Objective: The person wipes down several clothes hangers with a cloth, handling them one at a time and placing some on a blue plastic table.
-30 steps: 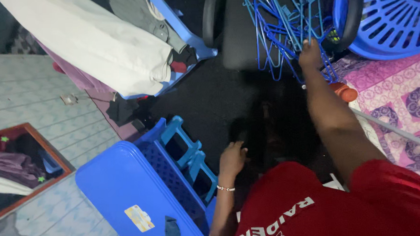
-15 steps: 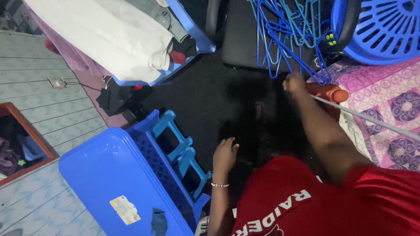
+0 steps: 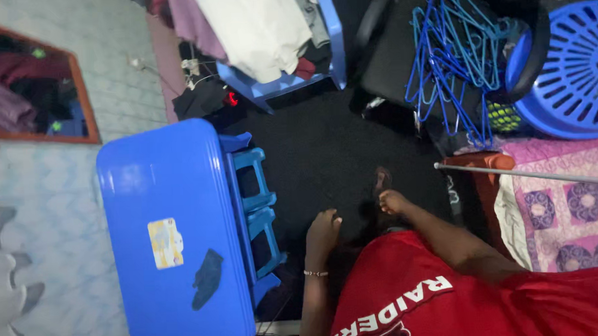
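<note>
My left hand (image 3: 323, 230) hangs with loosely curled fingers over the dark floor (image 3: 325, 147), just right of a blue plastic table (image 3: 161, 193) and the blue slatted frame (image 3: 257, 202) tucked against it. It holds nothing that I can see. My right hand (image 3: 394, 202) is low over the same dark floor, fingers curled; the gloom hides whether anything is in it. A bunch of blue wire hangers (image 3: 454, 63) lies on a black seat at the upper right, well away from both hands.
A blue slotted basket (image 3: 574, 72) stands at the far right. A pale rod (image 3: 531, 174) crosses a pink patterned cloth (image 3: 565, 205) beside an orange object (image 3: 478, 162). Clothes are piled on a blue chair (image 3: 268, 30) at the top. A wood-framed mirror (image 3: 31, 84) lies left.
My right hand has left the blue hangers and dropped down to the dark floor near my body. The view has swung, so the blue table now sits further left. My left hand has barely moved.
</note>
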